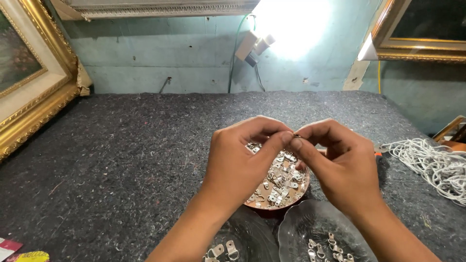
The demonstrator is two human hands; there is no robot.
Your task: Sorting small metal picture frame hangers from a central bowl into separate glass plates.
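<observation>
Above a round brown bowl (298,190) heaped with small silver picture-hanger clips (279,187), the person's left hand (240,162) and right hand (340,167) meet fingertip to fingertip, together pinching one tiny metal piece (296,136) between thumbs and forefingers. The bowl sits on a table (136,160) covered in dark grey felt. Nearer the person, two clear glass dishes (296,228) each hold a few clips. A tangle of white cord (432,162) lies to the right; gilded picture frames (34,97) lean at the edges.
</observation>
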